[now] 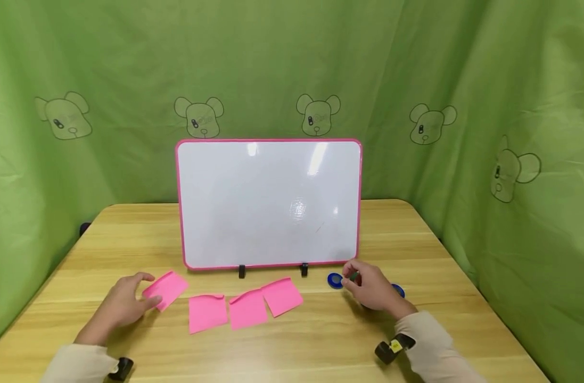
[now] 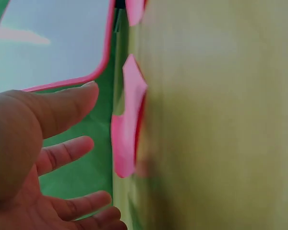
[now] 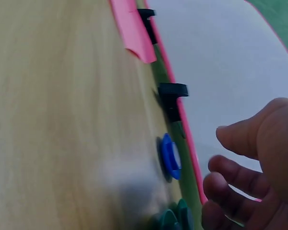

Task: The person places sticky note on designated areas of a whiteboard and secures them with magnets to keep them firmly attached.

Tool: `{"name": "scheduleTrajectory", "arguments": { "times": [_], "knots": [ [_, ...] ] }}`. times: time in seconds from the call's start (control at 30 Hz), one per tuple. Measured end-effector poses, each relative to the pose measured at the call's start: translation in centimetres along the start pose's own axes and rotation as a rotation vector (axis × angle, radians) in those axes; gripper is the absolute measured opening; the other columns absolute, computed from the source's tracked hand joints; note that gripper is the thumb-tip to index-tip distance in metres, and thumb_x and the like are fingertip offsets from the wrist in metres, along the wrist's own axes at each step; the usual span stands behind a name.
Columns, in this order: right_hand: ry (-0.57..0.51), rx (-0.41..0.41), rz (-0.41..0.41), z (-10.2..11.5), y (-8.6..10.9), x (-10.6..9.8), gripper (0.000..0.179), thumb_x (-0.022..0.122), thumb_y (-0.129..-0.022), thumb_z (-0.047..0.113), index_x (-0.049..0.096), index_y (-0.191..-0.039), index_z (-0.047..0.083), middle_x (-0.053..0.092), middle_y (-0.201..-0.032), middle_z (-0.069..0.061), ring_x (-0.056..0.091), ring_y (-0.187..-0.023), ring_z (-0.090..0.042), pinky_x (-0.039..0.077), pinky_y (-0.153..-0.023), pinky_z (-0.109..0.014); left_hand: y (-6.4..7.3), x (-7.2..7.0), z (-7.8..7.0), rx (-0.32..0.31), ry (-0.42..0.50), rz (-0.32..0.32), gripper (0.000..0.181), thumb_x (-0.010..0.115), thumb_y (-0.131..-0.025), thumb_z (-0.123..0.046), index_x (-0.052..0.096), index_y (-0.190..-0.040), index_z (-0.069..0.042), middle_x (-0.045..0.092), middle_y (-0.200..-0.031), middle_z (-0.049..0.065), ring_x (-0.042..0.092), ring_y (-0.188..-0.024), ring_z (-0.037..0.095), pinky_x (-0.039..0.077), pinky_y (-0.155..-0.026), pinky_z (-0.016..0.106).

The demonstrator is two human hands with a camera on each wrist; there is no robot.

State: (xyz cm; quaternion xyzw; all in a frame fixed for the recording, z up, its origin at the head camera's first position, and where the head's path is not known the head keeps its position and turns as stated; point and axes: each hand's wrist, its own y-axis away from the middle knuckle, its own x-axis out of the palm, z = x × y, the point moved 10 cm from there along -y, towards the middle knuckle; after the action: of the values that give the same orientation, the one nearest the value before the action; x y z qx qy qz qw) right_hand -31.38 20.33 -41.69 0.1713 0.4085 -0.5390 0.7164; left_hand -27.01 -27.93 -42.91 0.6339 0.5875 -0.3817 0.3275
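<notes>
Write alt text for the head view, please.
A person's left hand is beside the leftmost of four pink notes on a wooden table; their right hand is near a round blue disc. Behind stands a pink-framed whiteboard before a green curtain.

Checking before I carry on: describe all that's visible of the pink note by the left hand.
The pink note looks like thin, squarish blank paper with a fold along its far edge. It lies askew and bent on the table, left of the other notes; whether the left hand touches it is unclear.
</notes>
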Motion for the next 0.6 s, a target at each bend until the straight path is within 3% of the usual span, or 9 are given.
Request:
{"name": "scheduleTrajectory", "arguments": {
  "times": [0.17, 0.3, 0.47, 0.6],
  "knots": [
    [0.169, -0.023, 0.001, 0.6, -0.4, 0.7, 0.027, 0.069, -0.089, 0.012, 0.061, -0.113, 0.004, 0.062, -0.106, -0.01, 0.06, -0.087, -0.024, 0.051, -0.077, -0.041, -0.2, 1.0, 1.0, -0.041, -0.03, 0.066, 0.062, 0.077, -0.081, -0.035, 0.053, -0.122, 0.004, 0.052, -0.117, 0.039, 0.047, -0.11, 0.057, 0.041, -0.088, 0.066],
    [0.264, -0.035, 0.023, 1.0, -0.7, 1.1, 0.037, 0.069, -0.09, 0.017, 0.059, -0.122, 0.004, 0.059, -0.118, -0.014, 0.059, -0.107, -0.032, 0.05, -0.088, -0.049, -0.5, 1.3, 1.1, -0.049, -0.05, 0.081, 0.061, 0.076, -0.08, -0.04, 0.054, -0.119, 0.002, 0.052, -0.116, 0.038, 0.046, -0.109, 0.057, 0.04, -0.088, 0.066],
    [0.31, -0.03, 0.069, 1.0, -0.9, 1.8, 0.04, 0.069, -0.09, 0.021, 0.058, -0.126, 0.005, 0.058, -0.126, -0.014, 0.054, -0.118, -0.035, 0.045, -0.096, -0.051, -0.8, 1.5, 0.6, -0.031, -0.064, 0.078, 0.069, 0.08, -0.076, -0.043, 0.053, -0.125, -0.002, 0.049, -0.12, 0.039, 0.045, -0.108, 0.057, 0.04, -0.085, 0.067],
    [0.335, -0.006, 0.113, 0.8, -0.9, 2.3, 0.039, 0.07, -0.09, 0.023, 0.06, -0.124, 0.007, 0.057, -0.125, -0.015, 0.054, -0.117, -0.034, 0.045, -0.097, -0.051, -0.8, 1.9, 0.1, -0.046, -0.064, 0.099, 0.073, 0.081, -0.074, -0.044, 0.053, -0.128, -0.004, 0.046, -0.123, 0.04, 0.045, -0.107, 0.056, 0.041, -0.081, 0.067]
  ]
}}
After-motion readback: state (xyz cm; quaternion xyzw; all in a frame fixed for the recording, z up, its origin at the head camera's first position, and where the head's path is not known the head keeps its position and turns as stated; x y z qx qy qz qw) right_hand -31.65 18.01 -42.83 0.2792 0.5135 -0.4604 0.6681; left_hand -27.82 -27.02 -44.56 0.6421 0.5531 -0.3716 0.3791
